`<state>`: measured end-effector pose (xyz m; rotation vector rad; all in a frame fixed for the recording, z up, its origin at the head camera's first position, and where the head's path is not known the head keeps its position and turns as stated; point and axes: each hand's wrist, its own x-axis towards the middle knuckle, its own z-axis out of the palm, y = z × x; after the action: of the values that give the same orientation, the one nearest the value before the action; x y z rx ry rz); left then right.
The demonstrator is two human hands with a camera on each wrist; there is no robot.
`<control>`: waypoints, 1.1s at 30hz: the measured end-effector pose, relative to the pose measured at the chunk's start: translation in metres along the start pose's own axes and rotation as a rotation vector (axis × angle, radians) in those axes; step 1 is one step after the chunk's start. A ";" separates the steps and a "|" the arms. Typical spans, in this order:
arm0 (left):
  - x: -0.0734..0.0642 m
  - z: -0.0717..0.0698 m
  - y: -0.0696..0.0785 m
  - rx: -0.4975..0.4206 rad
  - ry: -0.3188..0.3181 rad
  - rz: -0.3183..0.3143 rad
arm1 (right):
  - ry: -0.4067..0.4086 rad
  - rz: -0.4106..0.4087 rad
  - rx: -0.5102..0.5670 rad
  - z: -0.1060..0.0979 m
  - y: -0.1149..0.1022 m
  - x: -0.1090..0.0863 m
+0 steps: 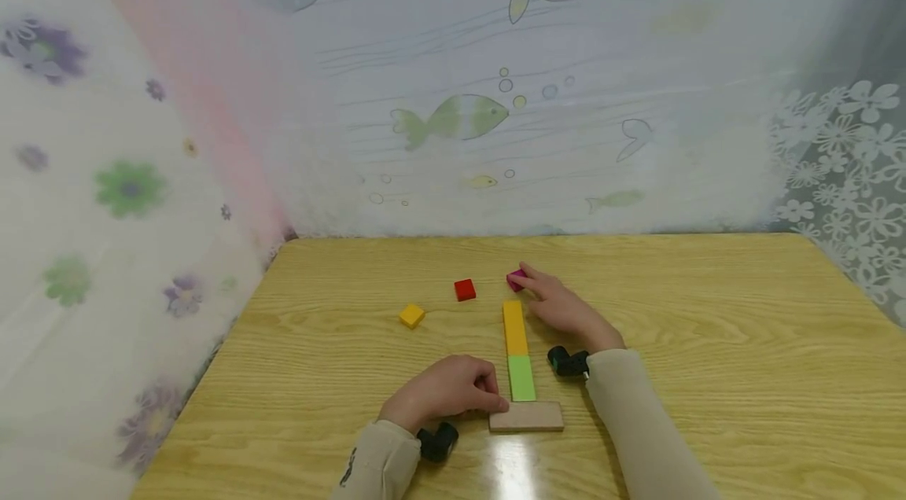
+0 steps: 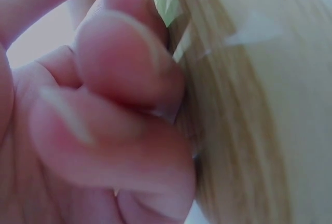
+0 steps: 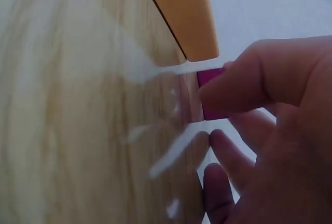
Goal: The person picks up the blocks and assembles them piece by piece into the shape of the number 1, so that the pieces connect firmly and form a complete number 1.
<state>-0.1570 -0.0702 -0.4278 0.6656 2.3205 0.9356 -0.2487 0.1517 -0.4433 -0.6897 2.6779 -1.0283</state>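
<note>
A plain wooden block lies crosswise near the table's front, its left end held by the curled fingers of my left hand. In the left wrist view the curled fingers rest at the tabletop, and only a corner of that block shows. A light green block and an orange block run end to end away from it. Beyond the orange block's far end, my right hand pinches a small magenta block between thumb and fingers. This block stands at the tabletop, close to the orange one.
A small red block lies left of the magenta one. Farther left and nearer is a small yellow block. The wood-grain table ends at a patterned curtain behind and on the left. A black camera is strapped to each wrist.
</note>
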 end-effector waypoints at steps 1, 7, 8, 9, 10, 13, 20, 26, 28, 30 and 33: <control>0.000 0.000 0.000 -0.002 0.000 -0.001 | -0.003 0.007 0.002 0.000 -0.001 0.000; -0.001 0.000 0.002 -0.005 0.003 -0.001 | -0.027 0.069 0.016 -0.002 -0.003 -0.002; -0.001 0.000 0.002 -0.006 0.003 -0.001 | -0.031 0.073 0.013 -0.002 -0.003 -0.002; -0.001 0.000 0.002 -0.007 0.004 -0.001 | -0.035 0.078 0.009 -0.003 -0.003 -0.003; -0.001 0.000 0.002 -0.007 0.004 0.000 | -0.039 0.078 0.003 -0.003 -0.003 -0.003; -0.001 0.000 0.001 0.000 0.005 0.001 | -0.041 0.067 -0.020 -0.004 -0.003 -0.003; -0.001 0.000 0.000 -0.004 0.001 0.000 | 0.022 0.026 -0.108 -0.004 -0.005 0.000; -0.001 0.000 0.000 -0.008 0.005 0.005 | 0.060 0.020 -0.120 -0.002 -0.005 0.003; -0.002 -0.001 0.000 -0.007 0.006 0.006 | 0.068 0.026 -0.130 -0.001 -0.004 0.004; -0.002 -0.001 0.000 -0.007 0.006 0.007 | 0.079 0.025 -0.137 0.000 -0.003 0.005; -0.002 -0.001 -0.001 -0.005 0.002 0.010 | 0.097 0.029 -0.131 0.001 -0.001 0.005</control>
<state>-0.1565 -0.0721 -0.4271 0.6752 2.3181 0.9472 -0.2527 0.1481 -0.4431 -0.6371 2.8509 -0.9077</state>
